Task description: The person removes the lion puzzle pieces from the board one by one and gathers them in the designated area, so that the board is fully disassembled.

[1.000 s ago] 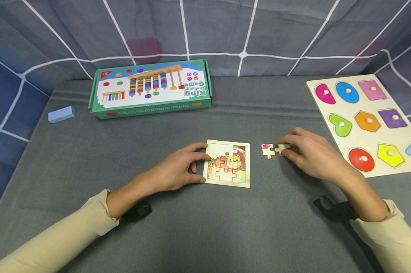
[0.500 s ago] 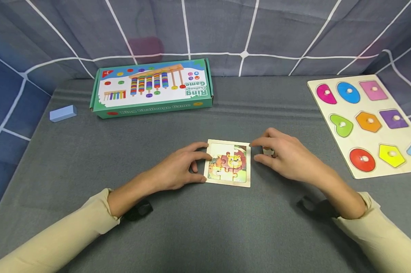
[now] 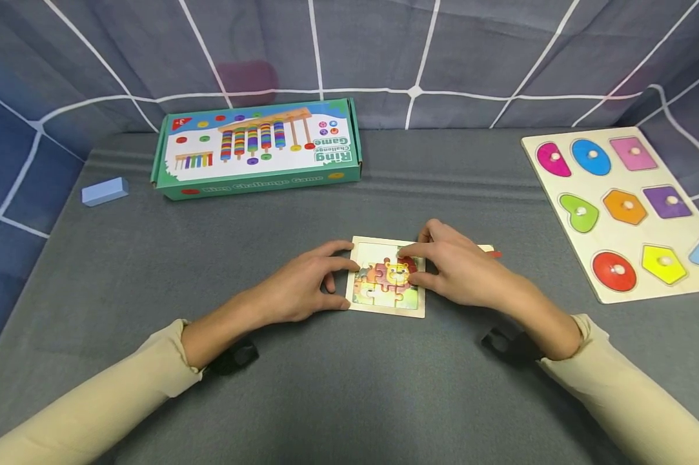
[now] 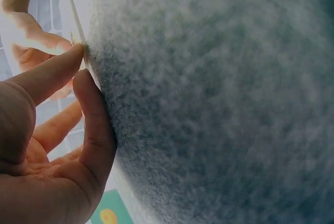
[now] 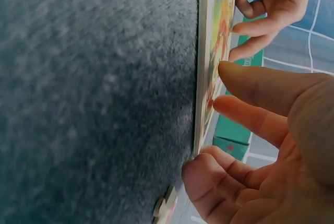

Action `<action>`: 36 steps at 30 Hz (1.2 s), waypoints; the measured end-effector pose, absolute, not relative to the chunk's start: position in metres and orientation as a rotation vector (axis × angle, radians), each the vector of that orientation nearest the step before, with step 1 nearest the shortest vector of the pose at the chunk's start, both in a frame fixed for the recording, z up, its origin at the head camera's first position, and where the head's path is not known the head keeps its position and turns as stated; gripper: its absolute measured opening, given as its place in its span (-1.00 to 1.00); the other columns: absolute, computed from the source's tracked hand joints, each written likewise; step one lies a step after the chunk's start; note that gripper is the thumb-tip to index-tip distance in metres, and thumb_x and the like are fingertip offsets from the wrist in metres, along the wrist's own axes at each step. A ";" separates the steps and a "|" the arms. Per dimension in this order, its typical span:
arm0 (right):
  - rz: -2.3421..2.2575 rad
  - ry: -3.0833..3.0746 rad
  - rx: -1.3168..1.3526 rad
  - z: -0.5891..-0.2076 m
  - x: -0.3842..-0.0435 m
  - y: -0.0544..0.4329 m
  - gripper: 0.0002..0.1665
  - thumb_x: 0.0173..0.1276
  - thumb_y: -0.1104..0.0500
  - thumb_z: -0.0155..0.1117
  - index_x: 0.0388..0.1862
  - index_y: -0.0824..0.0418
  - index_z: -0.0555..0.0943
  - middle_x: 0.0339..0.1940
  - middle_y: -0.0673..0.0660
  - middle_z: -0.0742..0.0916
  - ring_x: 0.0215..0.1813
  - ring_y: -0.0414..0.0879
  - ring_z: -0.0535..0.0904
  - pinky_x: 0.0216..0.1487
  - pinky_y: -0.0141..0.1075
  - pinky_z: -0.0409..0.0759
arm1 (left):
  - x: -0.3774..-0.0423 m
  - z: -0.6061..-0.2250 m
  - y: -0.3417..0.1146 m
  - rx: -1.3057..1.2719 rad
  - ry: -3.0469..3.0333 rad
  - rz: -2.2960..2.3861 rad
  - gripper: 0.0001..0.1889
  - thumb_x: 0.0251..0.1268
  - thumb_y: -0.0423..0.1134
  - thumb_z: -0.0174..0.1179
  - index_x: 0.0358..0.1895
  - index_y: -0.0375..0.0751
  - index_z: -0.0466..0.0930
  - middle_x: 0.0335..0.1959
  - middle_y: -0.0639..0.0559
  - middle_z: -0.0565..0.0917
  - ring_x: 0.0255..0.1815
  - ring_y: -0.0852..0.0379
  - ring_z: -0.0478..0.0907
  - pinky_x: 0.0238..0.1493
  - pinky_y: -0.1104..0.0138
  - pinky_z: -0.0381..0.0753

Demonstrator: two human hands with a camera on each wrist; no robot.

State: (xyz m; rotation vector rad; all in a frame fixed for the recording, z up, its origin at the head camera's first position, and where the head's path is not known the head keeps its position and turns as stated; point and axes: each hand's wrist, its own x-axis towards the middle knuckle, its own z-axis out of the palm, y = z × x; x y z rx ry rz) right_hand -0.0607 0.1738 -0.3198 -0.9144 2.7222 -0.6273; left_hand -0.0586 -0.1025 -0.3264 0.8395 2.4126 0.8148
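A small square jigsaw puzzle [image 3: 384,311] in a pale wooden frame lies mid-table, its pieces showing a lion's face. Its upper left part is bare and pale. My left hand [image 3: 305,284] rests at the left edge, thumb by the lower corner and index finger by the upper one, another fingertip over the inside. From the right, my right hand [image 3: 462,268] reaches over the frame, thumb and index fingertip apart on the picture beside the lion's face. A loose jigsaw piece [image 3: 487,248] shows past that hand, and the right wrist view also has a jigsaw piece [image 5: 166,207] on the cloth.
A green ring game box [image 3: 256,152] stands at the back left, with a blue block [image 3: 105,192] farther left. At the right lies a wooden board [image 3: 601,177] of coloured knobbed shapes. A grey checked cloth [image 3: 361,51] hangs behind the table.
My right hand has moved left from the loose jigsaw pieces to the puzzle, and its fingertips now lie over the picture. My left hand stays at the frame's left edge.
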 end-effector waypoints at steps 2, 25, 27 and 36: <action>-0.618 2.714 -0.918 -0.319 -0.061 0.171 -0.60 0.26 0.18 0.46 0.09 0.17 0.70 -0.13 0.10 0.52 -0.19 -0.07 0.37 -0.18 -0.19 0.35 | -0.058 -0.326 -0.103 0.841 2.412 0.816 -0.45 0.14 -0.22 0.47 0.23 -0.16 0.56 0.47 -0.11 0.24 -0.36 0.31 0.46 -0.13 0.26 0.46; -0.673 2.685 -0.870 -0.321 -0.059 0.160 -0.59 0.19 0.35 0.44 0.05 0.21 0.64 -0.03 0.07 0.57 -0.04 -0.02 0.41 -0.10 -0.14 0.38 | -0.058 -0.326 -0.104 0.840 2.416 0.832 -0.45 0.15 -0.22 0.46 0.23 -0.17 0.56 0.46 -0.12 0.24 -0.35 0.29 0.46 -0.13 0.24 0.46; -0.678 2.682 -0.872 -0.321 -0.059 0.160 -0.60 0.20 0.34 0.44 0.05 0.22 0.65 -0.04 0.08 0.56 -0.06 -0.02 0.39 -0.10 -0.14 0.36 | -0.058 -0.327 -0.104 0.840 2.418 0.828 -0.45 0.15 -0.21 0.46 0.23 -0.17 0.56 0.46 -0.12 0.25 -0.35 0.29 0.46 -0.13 0.24 0.46; -0.699 2.661 -0.831 -0.322 -0.061 0.160 -0.68 0.23 0.30 0.45 -0.02 0.19 0.67 -0.06 0.08 0.53 -0.07 -0.03 0.35 -0.12 -0.15 0.33 | -0.058 -0.327 -0.103 0.843 2.425 0.828 -0.45 0.15 -0.22 0.46 0.23 -0.17 0.56 0.47 -0.13 0.24 -0.35 0.29 0.47 -0.15 0.25 0.46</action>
